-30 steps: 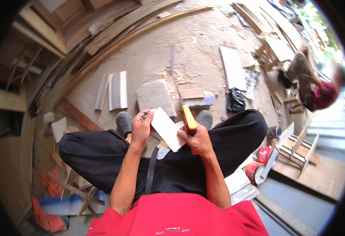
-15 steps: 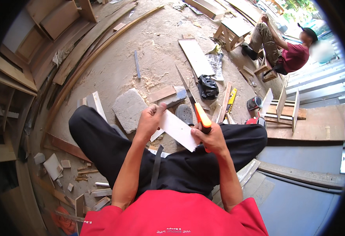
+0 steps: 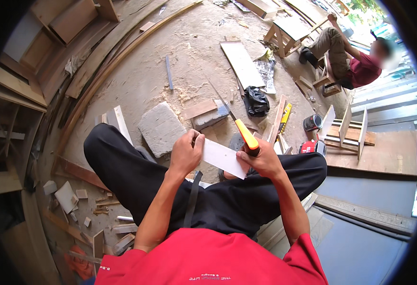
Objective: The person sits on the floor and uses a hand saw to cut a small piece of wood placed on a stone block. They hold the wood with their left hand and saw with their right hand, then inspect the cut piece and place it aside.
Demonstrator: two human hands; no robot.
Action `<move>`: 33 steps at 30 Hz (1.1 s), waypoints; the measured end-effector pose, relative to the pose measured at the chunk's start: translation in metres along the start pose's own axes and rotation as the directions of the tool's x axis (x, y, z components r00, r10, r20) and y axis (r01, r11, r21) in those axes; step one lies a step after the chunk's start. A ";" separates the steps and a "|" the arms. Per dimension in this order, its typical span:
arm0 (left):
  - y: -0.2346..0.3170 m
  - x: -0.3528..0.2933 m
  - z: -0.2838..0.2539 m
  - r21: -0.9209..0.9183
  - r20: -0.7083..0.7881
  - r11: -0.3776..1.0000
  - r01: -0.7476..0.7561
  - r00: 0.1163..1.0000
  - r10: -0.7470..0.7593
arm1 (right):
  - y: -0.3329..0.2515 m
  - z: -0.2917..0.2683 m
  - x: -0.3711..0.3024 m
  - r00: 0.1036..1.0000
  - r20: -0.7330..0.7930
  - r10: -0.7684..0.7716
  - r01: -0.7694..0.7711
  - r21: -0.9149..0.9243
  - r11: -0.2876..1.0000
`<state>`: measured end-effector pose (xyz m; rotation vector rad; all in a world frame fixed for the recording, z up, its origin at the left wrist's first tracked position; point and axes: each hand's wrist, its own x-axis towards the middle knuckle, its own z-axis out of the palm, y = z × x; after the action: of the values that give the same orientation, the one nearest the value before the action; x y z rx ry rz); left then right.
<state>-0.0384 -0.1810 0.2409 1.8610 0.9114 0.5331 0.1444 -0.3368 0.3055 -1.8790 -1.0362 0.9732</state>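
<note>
Between my hands, above my lap, is a small flat white board (image 3: 221, 157) with a dark spot near its middle. My left hand (image 3: 186, 156) pinches its left end between thumb and fingers. Wrapped round the orange-and-black handle of a handsaw (image 3: 246, 135) is my right hand (image 3: 264, 164), whose thumb also presses on the board's right end. The saw's thin blade points up and away to the left, clear of the board. Part of a grey clog (image 3: 236, 141) shows behind the saw handle.
Ahead on the dusty floor lie a grey block (image 3: 162, 128), a brown wood offcut (image 3: 199, 109), a black plastic bag (image 3: 256, 101) and a long white board (image 3: 241, 64). Cans (image 3: 312, 123) and a slatted wooden piece (image 3: 345, 130) are at right. A co-worker (image 3: 334, 52) sits at far right.
The white board has turned flatter and moved slightly right, with both hands still on it. The saw has shifted a little right. The co-worker's raised arm and head have moved.
</note>
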 end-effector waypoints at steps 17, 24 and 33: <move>-0.036 -0.004 -0.011 -0.551 0.222 0.672 0.494 0.864 -0.452 | 0.024 0.022 0.038 0.988 0.150 0.044 -0.069 0.165 0.984; -0.055 -0.007 0.007 -0.720 0.210 0.525 0.454 0.863 -0.459 | 0.033 0.020 0.032 0.964 0.188 0.187 -0.235 0.277 0.932; -0.033 0.003 0.013 -0.553 0.381 0.605 0.573 0.819 -0.428 | 0.052 0.015 0.021 0.983 0.068 0.171 -0.184 0.314 0.932</move>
<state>-0.0399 -0.1777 0.2058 0.9281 0.9067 0.2314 0.1555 -0.3341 0.2485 -1.7074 -0.6884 1.2094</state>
